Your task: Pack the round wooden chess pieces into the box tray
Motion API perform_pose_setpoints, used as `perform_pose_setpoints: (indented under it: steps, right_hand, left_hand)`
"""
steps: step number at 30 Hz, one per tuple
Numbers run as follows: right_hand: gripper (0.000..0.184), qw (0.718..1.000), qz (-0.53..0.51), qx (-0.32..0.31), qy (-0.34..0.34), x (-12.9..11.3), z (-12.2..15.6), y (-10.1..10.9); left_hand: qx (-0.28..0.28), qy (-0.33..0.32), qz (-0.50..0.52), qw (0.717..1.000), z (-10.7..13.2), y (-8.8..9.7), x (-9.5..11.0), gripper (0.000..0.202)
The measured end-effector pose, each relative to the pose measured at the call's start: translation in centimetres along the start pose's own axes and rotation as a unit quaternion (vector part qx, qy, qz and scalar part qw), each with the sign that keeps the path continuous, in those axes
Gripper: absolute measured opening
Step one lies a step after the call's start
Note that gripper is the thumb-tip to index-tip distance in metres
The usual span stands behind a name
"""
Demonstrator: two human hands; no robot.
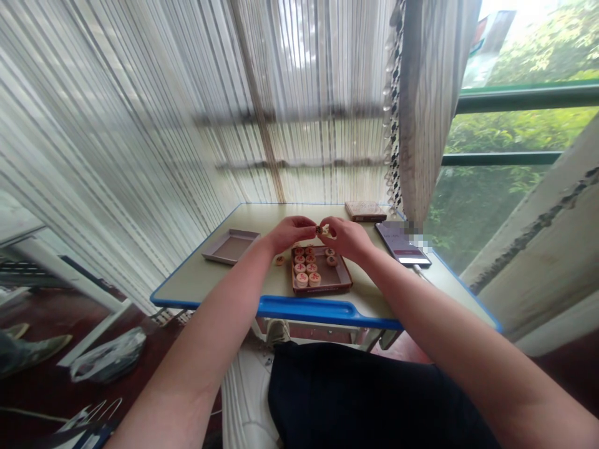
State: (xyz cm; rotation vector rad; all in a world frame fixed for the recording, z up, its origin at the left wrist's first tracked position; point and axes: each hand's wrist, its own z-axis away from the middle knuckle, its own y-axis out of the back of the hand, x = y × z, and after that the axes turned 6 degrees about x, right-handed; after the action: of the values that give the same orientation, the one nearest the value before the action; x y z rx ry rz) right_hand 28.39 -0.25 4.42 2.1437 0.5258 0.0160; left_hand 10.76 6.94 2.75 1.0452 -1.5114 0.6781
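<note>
Above the far side of a shallow box [344, 279], my left hand [294, 231] and my right hand [345, 236] meet fingertip to fingertip. Pinched between them is a small round Chinese chess piece [319, 230] with a dark marking; whether there is more than one piece there I cannot tell. Inside the box, paired pieces with red characters [312, 269] fill the left side. A few pieces with dark characters [331, 260] sit at the far right of it. One loose piece [279, 260] lies on the table just left of the box.
An empty-looking shallow tray [225, 257] lies on the table's left. At the back right is a closed flat box [365, 210], with a phone [403, 244] and its cable nearer me. The blue-edged table [187, 288] stands against striped curtains [322, 137].
</note>
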Motion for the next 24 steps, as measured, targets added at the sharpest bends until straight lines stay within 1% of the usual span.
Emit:
perform_pose_setpoints:
  steps: [3,5,6,8,9,10,12,13,14,15,17,19,24]
  right_hand:
    - [0.03,1.0,0.002,0.007,-0.012,0.1,-0.1,0.3]
    - [0.029,1.0,0.005,0.002,-0.02,0.2,-0.3,0.6]
    - [0.029,1.0,0.009,-0.007,-0.024,0.4,-0.4,0.8]
    - [0.029,0.999,0.017,-0.038,-0.03,0.8,-0.6,1.2]
    - [0.029,0.998,0.022,-0.057,-0.031,1.0,-0.7,1.4]
    - [0.029,0.996,0.026,-0.075,-0.031,1.2,-0.7,1.6]
    - [0.029,0.993,0.032,-0.11,-0.025,1.6,-0.8,1.8]
    - [0.029,0.991,0.035,-0.129,-0.023,1.7,-0.8,1.8]
    - [0.028,0.988,0.04,-0.146,-0.021,1.8,-0.7,1.7]
    - [0.028,0.986,0.046,-0.162,-0.02,1.8,-0.7,1.6]
    - [0.027,0.98,0.057,-0.188,-0.019,1.9,-0.5,1.3]
    - [0.027,0.978,0.063,-0.199,-0.019,1.9,-0.4,0.9]
    - [0.028,0.976,0.062,-0.209,-0.015,2.0,-0.3,0.6]
  left_hand:
    - [0.0,-0.009,-0.016,1.0,-0.2,-0.1,-0.1,0.045]
    - [0.014,-0.018,-0.027,0.999,-0.5,0.2,-0.3,0.048]
    - [0.034,-0.025,-0.042,0.998,-0.7,0.5,-0.6,0.048]
    - [0.102,-0.041,-0.107,0.988,-1.2,1.4,-1.1,0.046]
    - [0.139,-0.051,-0.169,0.974,-1.4,1.8,-1.4,0.043]
    - [0.168,-0.06,-0.239,0.954,-1.6,2.3,-1.7,0.039]
    - [0.211,-0.072,-0.37,0.902,-1.8,2.9,-2.2,0.036]
    - [0.223,-0.07,-0.42,0.877,-1.9,3.1,-2.4,0.037]
    - [0.229,-0.062,-0.457,0.857,-1.9,3.3,-2.5,0.037]
    - [0.229,-0.052,-0.483,0.843,-1.8,3.3,-2.6,0.038]
    - [0.217,-0.04,-0.512,0.83,-1.7,3.3,-2.6,0.037]
    - [0.208,-0.046,-0.523,0.825,-1.7,3.2,-2.6,0.037]
    - [0.216,-0.06,-0.52,0.824,-1.7,3.3,-2.8,0.038]
